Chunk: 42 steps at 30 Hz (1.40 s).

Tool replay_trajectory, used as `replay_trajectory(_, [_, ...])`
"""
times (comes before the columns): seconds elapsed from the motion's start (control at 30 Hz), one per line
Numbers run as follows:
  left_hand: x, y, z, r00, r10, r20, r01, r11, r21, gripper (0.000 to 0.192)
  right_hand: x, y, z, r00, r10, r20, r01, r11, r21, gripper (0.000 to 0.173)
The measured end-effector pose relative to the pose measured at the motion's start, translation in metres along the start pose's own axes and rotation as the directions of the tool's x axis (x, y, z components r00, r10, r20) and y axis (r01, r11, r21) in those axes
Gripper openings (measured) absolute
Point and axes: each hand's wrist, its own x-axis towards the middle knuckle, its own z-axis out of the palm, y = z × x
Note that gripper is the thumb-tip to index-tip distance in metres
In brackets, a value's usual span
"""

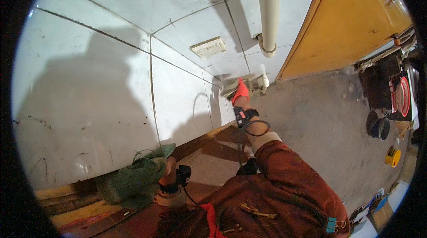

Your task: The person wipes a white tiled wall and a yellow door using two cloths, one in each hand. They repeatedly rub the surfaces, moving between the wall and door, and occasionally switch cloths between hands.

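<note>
Down at the left, my left hand grips the edge of a dull green sack, which sags against the tiled wall. My right arm stretches out toward the corner by the floor. Bright red material, a glove or a cloth, covers my right hand. Just past it lies a flat greyish thing, too blurred to name. Whether my right hand holds it I cannot tell. A white pipe elbow juts out close to the right of this hand. Both wrists wear black strapped devices with cables.
A thick white pipe runs down the white tiles beside an orange-yellow door. Wooden boards lie along the wall's foot. On the grey floor at right stand a dark bucket and a yellow tub.
</note>
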Motion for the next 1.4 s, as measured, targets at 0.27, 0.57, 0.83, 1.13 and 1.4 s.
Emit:
replay_trajectory(0.27, [0.001, 0.006, -0.008, 1.000, -0.014, -0.014, 0.013, 0.998, -0.060, 0.011, -0.049, -0.076, 0.134, 0.775, -0.598, -0.204, 0.624, 0.776, 0.093, 0.050])
replay_trajectory(0.57, [0.001, 0.008, -0.011, 0.999, -0.041, -0.032, 0.037, 0.993, -0.110, 0.011, -0.011, -0.023, 0.055, 0.707, -0.121, 0.697, 0.682, -0.144, -0.717, 0.042])
replay_trajectory(0.83, [-0.002, 0.010, -0.014, 0.996, -0.075, -0.043, 0.067, 0.985, -0.157, 0.012, 0.020, -0.200, -0.007, 0.735, -0.614, 0.286, 0.504, 0.778, 0.375, 0.021])
replay_trajectory(1.13, [-0.001, 0.014, -0.022, 0.991, -0.118, -0.069, 0.100, 0.970, -0.221, 0.014, 0.058, -0.097, 0.034, 0.917, -0.353, -0.187, 0.178, 0.782, -0.598, 0.029])
replay_trajectory(1.4, [0.006, 0.022, -0.043, 0.958, -0.240, -0.158, 0.127, 0.846, -0.518, 0.018, 0.033, -0.219, 0.017, 0.938, -0.107, 0.329, 0.031, 0.974, 0.226, 0.021])
